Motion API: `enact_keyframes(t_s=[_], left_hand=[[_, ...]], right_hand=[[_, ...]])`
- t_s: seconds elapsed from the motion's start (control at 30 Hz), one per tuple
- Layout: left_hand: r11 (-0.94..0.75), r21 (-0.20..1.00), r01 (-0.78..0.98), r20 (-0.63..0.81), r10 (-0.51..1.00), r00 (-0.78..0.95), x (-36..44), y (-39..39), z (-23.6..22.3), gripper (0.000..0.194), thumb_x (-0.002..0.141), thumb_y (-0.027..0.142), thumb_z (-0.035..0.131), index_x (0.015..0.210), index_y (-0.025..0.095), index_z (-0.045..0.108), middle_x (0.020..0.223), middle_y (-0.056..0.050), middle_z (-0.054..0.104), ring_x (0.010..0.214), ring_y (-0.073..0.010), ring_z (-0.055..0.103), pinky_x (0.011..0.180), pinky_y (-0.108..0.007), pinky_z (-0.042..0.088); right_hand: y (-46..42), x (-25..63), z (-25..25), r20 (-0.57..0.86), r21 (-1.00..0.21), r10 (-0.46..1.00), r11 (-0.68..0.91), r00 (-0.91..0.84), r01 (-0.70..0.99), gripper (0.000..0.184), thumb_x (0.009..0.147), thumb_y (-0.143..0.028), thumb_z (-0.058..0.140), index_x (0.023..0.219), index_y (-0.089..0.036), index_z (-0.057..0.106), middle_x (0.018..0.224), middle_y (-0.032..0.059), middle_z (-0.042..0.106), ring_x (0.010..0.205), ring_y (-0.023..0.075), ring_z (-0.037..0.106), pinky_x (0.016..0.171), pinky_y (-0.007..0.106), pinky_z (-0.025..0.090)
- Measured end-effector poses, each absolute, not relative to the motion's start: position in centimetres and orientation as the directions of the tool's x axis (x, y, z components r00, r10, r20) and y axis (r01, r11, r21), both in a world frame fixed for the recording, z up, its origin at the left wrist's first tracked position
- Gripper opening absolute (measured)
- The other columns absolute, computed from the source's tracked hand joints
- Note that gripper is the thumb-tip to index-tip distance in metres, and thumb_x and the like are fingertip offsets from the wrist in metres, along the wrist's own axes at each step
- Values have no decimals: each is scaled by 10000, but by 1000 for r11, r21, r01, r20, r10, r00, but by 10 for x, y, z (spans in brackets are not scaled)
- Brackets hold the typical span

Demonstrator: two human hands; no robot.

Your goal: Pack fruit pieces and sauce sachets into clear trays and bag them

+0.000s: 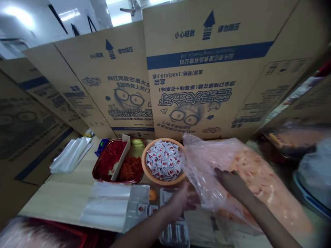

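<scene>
A large clear plastic bag (207, 172) full of small orange-pink pieces lies on the right of the table. My right hand (230, 182) is on the loose film near its mouth, fingers bent and closed on the plastic. My left hand (184, 199), a little blurred, is by the bag's left edge with fingers apart; nothing shows in it. Just beyond that hand is an orange round basket (144, 168) heaped with small white printed sachets (164, 160). Beneath my left forearm are clear plastic trays (176, 232), and another clear tray (137, 199) holds a sachet.
Tall cardboard boxes (191, 75) wall off the back. Left of the basket sits a red-rimmed container (97, 177) with red and orange contents and a divider. Clear plastic sleeves (71, 155) and a blue tape dispenser (102, 147) lie farther left. A blue-rimmed tub (307, 198) stands at right.
</scene>
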State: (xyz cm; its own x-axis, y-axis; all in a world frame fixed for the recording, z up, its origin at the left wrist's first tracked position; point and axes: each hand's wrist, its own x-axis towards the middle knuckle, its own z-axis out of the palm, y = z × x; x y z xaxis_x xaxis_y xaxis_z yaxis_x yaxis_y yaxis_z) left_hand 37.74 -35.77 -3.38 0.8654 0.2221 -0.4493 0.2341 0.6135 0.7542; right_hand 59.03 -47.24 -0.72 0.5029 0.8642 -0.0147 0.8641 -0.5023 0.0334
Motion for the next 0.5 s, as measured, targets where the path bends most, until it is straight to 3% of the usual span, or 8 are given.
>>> enact_keyframes(t_s=[0.03, 0.1, 0.2, 0.27, 0.33, 0.4, 0.5], left_hand=[[738, 644, 202, -503, 210, 838, 380, -342, -27, 761, 644, 793, 339, 1146, 239, 481, 1006, -79, 586, 835, -197, 574, 687, -344, 448], [829, 543, 131, -531, 219, 819, 394, -317, -15, 743, 651, 798, 307, 1135, 255, 456, 980, -61, 589, 852, -208, 584, 702, -395, 464], [741, 598, 306, -495, 41, 868, 435, -310, -1, 609, 667, 696, 468, 1000, 191, 540, 800, -47, 614, 732, -196, 593, 677, -381, 469], [650, 648, 396, -497, -33, 867, 463, -328, 4, 472, 620, 551, 627, 855, 143, 585, 680, -41, 603, 622, -170, 571, 616, -327, 461], [605, 687, 403, -499, -9, 866, 480, -352, 6, 354, 538, 378, 726, 752, 133, 586, 609, -14, 577, 556, -136, 538, 564, -274, 438], [559, 742, 370, -486, 68, 871, 481, -368, 4, 289, 490, 264, 737, 697, 142, 577, 575, 19, 551, 518, -99, 504, 522, -225, 406], [453, 829, 329, -464, 226, 857, 457, -359, -10, 210, 494, 227, 710, 606, 138, 556, 512, 44, 505, 462, -61, 445, 462, -181, 344]], right_hand=[[-486, 583, -9, 37, -13, 874, -484, 484, 875, 234, 856, -218, 381, 811, -153, 601, 577, 74, 624, 570, 206, 591, 593, 304, 368], [-507, 563, -4, 213, -145, 848, -464, 485, 874, 322, 892, -285, 310, 783, -164, 588, 622, 82, 626, 579, 193, 578, 593, 299, 371], [-527, 527, 12, 384, -452, 663, -472, 642, 757, 402, 890, -447, 303, 760, -185, 578, 676, 77, 620, 636, 189, 570, 597, 287, 406], [-540, 508, 21, 310, -668, 500, -491, 809, 559, 400, 841, -528, 372, 740, -194, 566, 640, 45, 585, 605, 174, 541, 548, 266, 412], [-561, 498, 28, 181, -819, 291, -485, 940, 307, 397, 779, -571, 439, 714, -194, 546, 584, 3, 525, 540, 147, 486, 488, 244, 389], [-592, 498, 29, 81, -899, 4, -432, 997, 75, 371, 719, -562, 505, 711, -191, 530, 555, -27, 473, 500, 123, 428, 455, 229, 353], [-653, 514, 19, -19, -936, -420, -311, 907, -163, 331, 610, -509, 594, 660, -201, 487, 522, -46, 417, 478, 112, 369, 433, 236, 309]])
